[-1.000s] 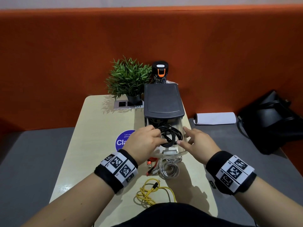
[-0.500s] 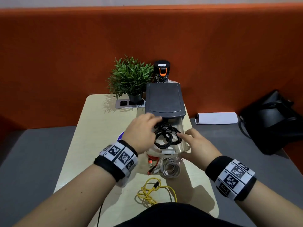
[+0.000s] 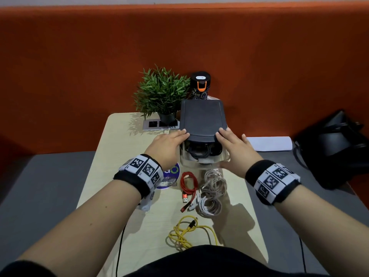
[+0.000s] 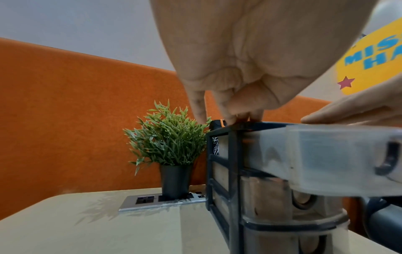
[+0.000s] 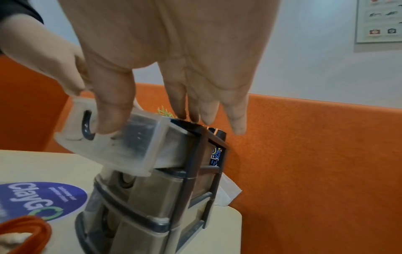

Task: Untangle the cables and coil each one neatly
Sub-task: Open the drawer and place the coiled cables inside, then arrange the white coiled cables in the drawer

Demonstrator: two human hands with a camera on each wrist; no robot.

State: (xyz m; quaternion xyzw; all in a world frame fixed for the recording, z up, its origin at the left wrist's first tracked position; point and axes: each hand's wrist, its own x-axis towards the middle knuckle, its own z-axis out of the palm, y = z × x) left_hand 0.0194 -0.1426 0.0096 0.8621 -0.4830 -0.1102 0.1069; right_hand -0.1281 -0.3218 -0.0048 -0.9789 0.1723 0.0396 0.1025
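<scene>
Nearest, low in frame, a yellow cable [image 3: 186,232]; above it red [image 3: 187,184] and white [image 3: 211,193] coils. Higher, left hand [image 3: 167,145] and right hand [image 3: 234,149], fingers straight, press the drawer unit [image 3: 202,120]; black cables [image 3: 199,151] fill its open drawer [image 3: 201,163].

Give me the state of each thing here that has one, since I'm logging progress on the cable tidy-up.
top drawer: partly pulled out, black cable inside
black cable: coiled, in the drawer
red cable: loosely looped, on the table
white cable: coiled, on the table
yellow cable: tangled, uncoiled
left hand: fingers flat on the organizer's top
right hand: fingers on the top, thumb on the drawer front
</scene>
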